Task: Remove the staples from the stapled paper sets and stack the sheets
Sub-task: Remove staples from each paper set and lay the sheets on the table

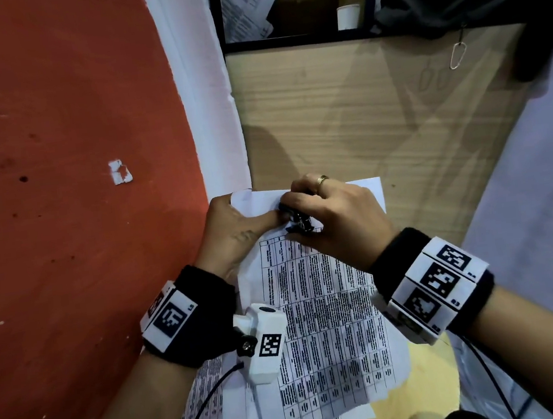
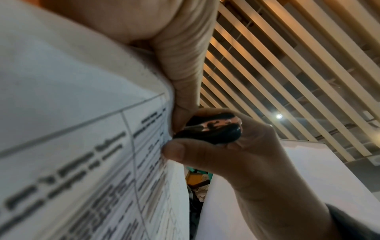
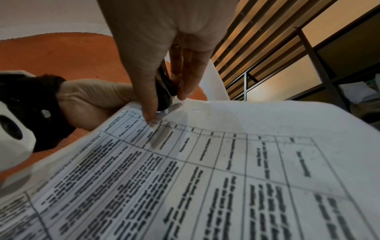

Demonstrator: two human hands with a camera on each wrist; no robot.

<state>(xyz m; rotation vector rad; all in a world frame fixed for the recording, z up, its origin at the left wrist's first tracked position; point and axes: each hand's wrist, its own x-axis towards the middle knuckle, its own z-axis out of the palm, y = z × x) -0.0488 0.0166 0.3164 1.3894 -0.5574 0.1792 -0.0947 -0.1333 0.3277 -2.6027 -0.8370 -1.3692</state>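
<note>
At the frame's centre, your left hand [image 1: 236,229] pinches the top corner of the paper set [image 1: 328,310] while your right hand [image 1: 334,214] grips the black staple remover [image 1: 298,219] against that corner.

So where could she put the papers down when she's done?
The light wooden desk top beyond both hands looks bare, between the white wall strip and the shelf; only a carabiner hangs at its far right. Nearer, it's crowded: the left hand holds the paper set, the right hand grips the staple remover, and loose sheets lie underneath.
</note>
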